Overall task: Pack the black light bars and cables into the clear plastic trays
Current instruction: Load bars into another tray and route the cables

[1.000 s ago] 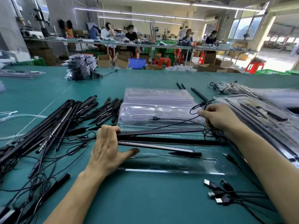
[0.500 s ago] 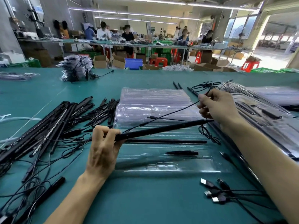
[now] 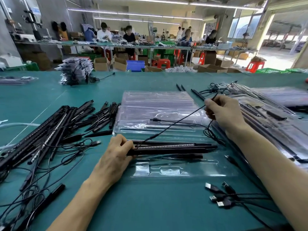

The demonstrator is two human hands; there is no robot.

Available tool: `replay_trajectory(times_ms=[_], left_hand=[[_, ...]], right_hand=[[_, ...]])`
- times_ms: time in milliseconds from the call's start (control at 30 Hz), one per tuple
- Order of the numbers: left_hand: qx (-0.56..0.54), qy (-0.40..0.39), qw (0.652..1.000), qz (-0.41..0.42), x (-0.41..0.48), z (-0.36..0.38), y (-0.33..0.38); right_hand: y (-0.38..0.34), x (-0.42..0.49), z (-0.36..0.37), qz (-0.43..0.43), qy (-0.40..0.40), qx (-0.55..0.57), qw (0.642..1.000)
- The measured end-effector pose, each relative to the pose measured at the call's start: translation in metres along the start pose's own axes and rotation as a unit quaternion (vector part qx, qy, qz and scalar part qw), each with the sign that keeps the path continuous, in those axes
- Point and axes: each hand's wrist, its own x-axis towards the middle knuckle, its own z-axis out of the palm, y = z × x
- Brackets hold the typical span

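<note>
Left hand (image 3: 115, 157) grips light bars (image 3: 175, 148); right hand (image 3: 224, 112) pinches cable (image 3: 175, 124).

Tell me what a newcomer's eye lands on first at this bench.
Front and centre, the left hand grips a bundle of long black light bars over the near clear plastic tray, while the right hand pinches a thin black cable stretched across to them. A tangled heap of loose black bars and cables sprawls over the green table at left.
</note>
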Motion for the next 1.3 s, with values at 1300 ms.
replay_trajectory(times_ms=[1300], left_hand=[[0.021, -0.077, 0.995, -0.067, 0.008, -0.011, -0.012]], right_hand=[[0.034, -0.014, 0.026, 0.083, -0.137, -0.133, 0.978]])
